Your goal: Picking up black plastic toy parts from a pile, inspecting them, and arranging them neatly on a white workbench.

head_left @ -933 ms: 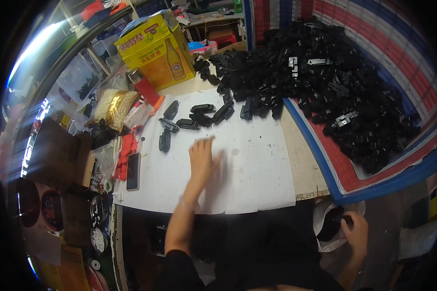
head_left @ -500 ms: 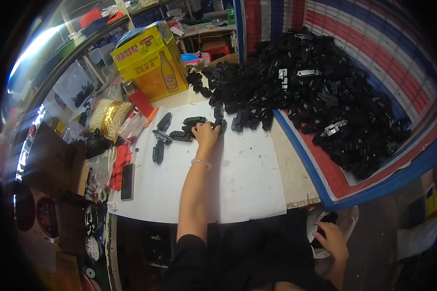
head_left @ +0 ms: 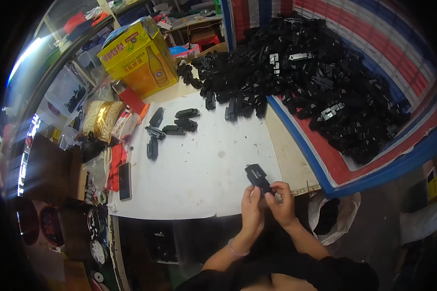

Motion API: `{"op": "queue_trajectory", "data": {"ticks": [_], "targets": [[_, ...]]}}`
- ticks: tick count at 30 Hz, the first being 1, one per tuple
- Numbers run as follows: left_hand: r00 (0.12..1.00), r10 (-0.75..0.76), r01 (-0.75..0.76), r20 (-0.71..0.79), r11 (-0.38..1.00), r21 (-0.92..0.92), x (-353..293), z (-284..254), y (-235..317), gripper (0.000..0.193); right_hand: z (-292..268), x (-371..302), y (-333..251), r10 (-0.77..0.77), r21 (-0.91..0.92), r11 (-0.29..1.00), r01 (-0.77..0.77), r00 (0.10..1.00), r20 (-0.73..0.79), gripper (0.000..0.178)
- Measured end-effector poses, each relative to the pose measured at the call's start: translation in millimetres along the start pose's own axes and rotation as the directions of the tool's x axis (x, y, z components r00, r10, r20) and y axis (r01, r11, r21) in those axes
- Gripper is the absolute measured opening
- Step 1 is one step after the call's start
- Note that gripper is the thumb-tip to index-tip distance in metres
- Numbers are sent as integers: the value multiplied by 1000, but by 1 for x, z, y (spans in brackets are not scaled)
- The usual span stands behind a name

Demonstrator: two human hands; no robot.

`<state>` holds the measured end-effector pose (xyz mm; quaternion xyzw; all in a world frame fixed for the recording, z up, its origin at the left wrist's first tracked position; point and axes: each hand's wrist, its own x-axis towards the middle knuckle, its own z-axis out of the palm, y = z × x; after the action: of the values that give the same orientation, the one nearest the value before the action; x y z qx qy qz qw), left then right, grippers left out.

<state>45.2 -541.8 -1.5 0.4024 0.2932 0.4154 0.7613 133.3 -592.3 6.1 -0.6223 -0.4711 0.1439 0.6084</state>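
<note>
1. We hold one black part (head_left: 256,174) between both hands, over the near right corner of the white paper (head_left: 194,169); its far end points away from us, tilted up to the left.
2. Our left hand (head_left: 251,209) pinches the near end from the left, thumb and fingers drawn close together. Our right hand (head_left: 282,206) grips the same end from the right, also narrow; exactly which fingertips press on it we cannot tell.
3. We judge the part light and stiff, most likely hard plastic (the dull sheen suggests as much, though a little metal may be inside). It probably won't bend under a firm pinch, but the smooth faces could slip a bit in dry fingers.
4. The long sides look like the best hold: thumb on one, fingers on the other. Any thin projections at the narrow end may be the fragile bit, so we would keep hard pressure off them.
5. Well apart from our hands, a loose group (head_left: 173,130) of similar parts lies on the paper, with the phone (head_left: 125,181) to its lower left. The big heap (head_left: 315,87) fills the striped sheet (head_left: 335,180); below its near edge sits a white bag (head_left: 348,213).
</note>
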Motion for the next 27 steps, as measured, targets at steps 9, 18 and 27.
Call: {"op": "queue_trajectory", "data": {"ticks": [9, 18, 27], "targets": [[970, -72, -26, 232, 919, 393, 10, -38, 66, 33, -43, -3, -7, 207, 296, 929, -221, 975, 78, 13], [930, 39, -257, 365, 779, 571, 5, -39, 77, 22, -55, 3, -28, 177, 240, 950, -198, 978, 106, 20], [912, 0, -252, 409, 787, 563, -2, -39, 80, 22, -52, -2, -27, 194, 188, 957, -220, 970, 148, 33]]}}
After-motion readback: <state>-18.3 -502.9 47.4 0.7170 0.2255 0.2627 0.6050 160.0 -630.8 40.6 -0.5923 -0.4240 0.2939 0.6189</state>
